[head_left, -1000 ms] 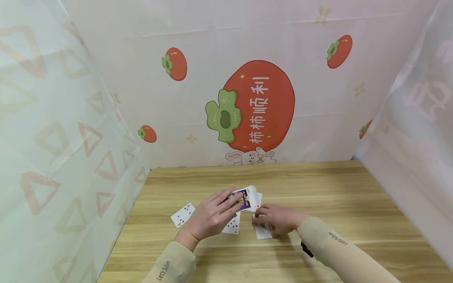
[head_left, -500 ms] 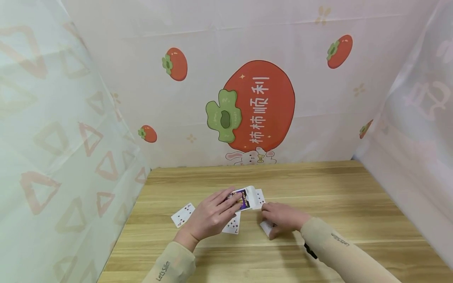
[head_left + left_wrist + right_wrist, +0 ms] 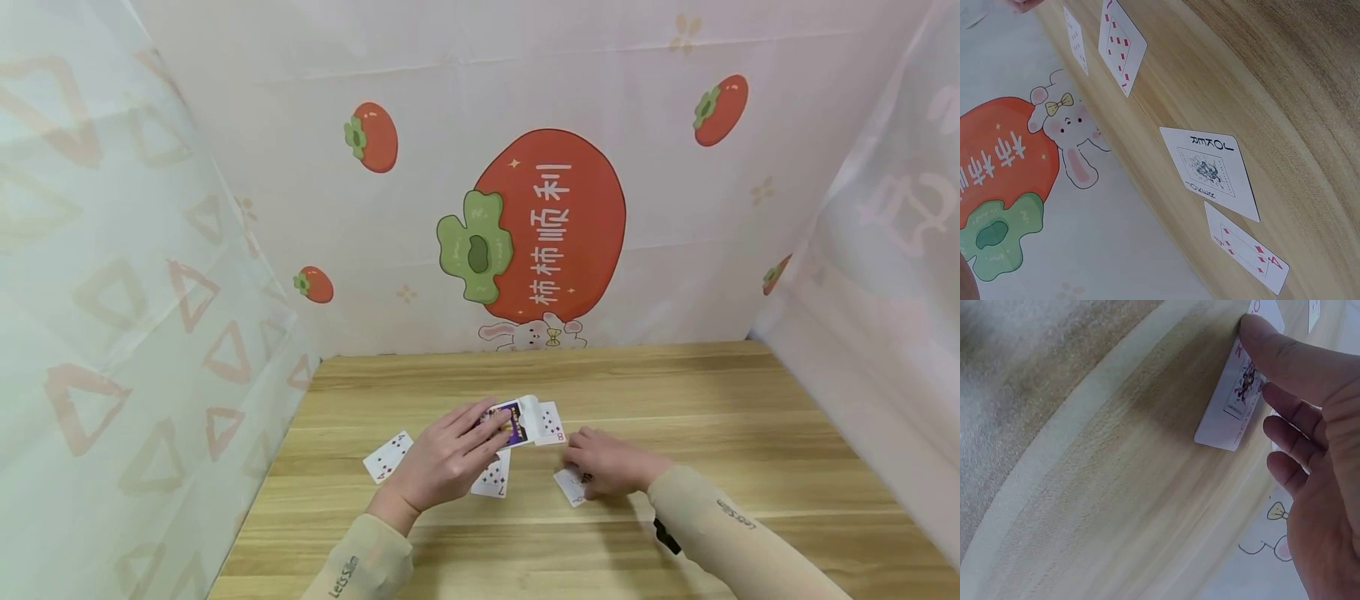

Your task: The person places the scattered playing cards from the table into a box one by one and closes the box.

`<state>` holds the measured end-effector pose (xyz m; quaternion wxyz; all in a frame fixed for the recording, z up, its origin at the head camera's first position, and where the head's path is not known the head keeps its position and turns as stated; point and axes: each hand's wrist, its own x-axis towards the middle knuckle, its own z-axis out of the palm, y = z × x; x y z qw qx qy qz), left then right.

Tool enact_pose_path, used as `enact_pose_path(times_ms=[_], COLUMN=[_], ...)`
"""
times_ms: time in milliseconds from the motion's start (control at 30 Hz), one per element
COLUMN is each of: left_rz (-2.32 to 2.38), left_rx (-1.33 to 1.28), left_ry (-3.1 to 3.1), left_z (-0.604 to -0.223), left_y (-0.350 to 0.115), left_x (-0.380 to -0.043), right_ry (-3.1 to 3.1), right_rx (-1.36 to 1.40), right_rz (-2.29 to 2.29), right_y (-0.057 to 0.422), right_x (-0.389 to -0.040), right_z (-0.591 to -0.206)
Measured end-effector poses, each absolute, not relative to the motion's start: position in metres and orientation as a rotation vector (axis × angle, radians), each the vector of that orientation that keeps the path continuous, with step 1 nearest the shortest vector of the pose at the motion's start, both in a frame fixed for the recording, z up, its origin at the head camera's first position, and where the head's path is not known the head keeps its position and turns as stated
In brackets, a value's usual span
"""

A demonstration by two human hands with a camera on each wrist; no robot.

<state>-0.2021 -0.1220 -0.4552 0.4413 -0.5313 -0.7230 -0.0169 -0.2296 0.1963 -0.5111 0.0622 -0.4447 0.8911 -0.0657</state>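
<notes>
In the head view my left hand (image 3: pixel 446 458) holds a playing-card box (image 3: pixel 517 423), dark with purple and yellow print, its white flap standing open to the right. Only a sliver of a left-hand finger (image 3: pixel 966 284) shows in the left wrist view. My right hand (image 3: pixel 1316 425) pinches a joker card (image 3: pixel 1244 394) with red lettering, thumb on its face and the other fingers curled beside or behind it. That card (image 3: pixel 572 486) pokes out left of my right hand (image 3: pixel 609 461) in the head view.
Face up on the wooden table (image 3: pixel 675 400) lie a four of diamonds (image 3: pixel 387 457), a seven of diamonds (image 3: pixel 492 475) and an eight of diamonds (image 3: pixel 551 423). Another joker (image 3: pixel 1210 169), printed in black, lies beside the four. A patterned cloth wall (image 3: pixel 405 317) borders the back.
My right hand has drawn its card to the right and turned it slightly, uncovering more of the eight of diamonds. The left hand and the box have stayed in place.
</notes>
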Motion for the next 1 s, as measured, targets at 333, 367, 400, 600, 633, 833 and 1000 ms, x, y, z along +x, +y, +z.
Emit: enact_pose_path(times_ms=[333, 367, 400, 600, 633, 833, 1000], left_rz=[-0.034, -0.032, -0.029, -0.026, -0.024, -0.019, -0.02], left_rx=[-1.311, -1.309, -1.308, -1.303, -1.302, -1.301, -1.302], left_ry=[-1.806, -1.81, -1.812, -1.816, -1.816, -1.816, -1.813], left_z=[-0.456, -0.456, -0.456, -0.455, -0.455, -0.454, -0.455], left_y=[-0.123, -0.122, -0.122, -0.123, -0.123, -0.123, -0.123], left_x=[-0.201, -0.201, -0.201, -0.201, -0.201, -0.201, -0.202], right_ry=[2.65, 2.641, 2.633, 2.545, 2.531, 2.523, 2.571], right_rx=[-1.114, -1.102, -1.082, -0.937, -0.93, -0.984, -1.066], right_rz=[-0.268, -0.293, -0.317, -0.54, -0.571, -0.696, -0.758], right_y=[0.198, 0.198, 0.199, 0.202, 0.203, 0.211, 0.218], right_x=[-0.226, -0.226, -0.226, -0.224, -0.224, -0.227, -0.233], right_z=[-0.51, -0.51, -0.51, -0.51, -0.51, -0.498, -0.483])
